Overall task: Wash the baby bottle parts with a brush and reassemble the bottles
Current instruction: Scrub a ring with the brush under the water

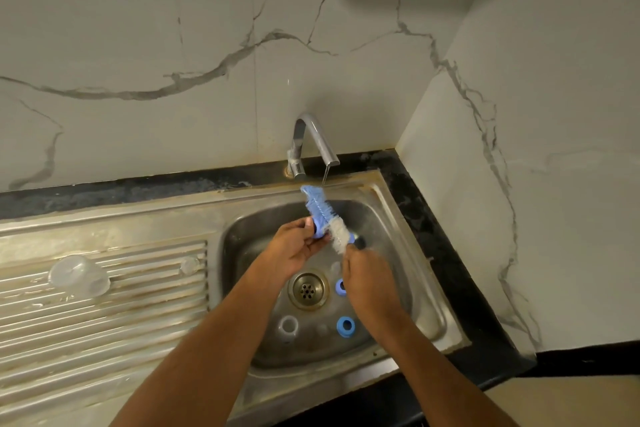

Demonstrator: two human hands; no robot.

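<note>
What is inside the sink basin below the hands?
In the sink basin: a drain strainer, two blue rings, one partly behind the right hand, and a greyish ring. Clear pieces near the drain are too faint to identify. The forearms cover the rest.
</note>
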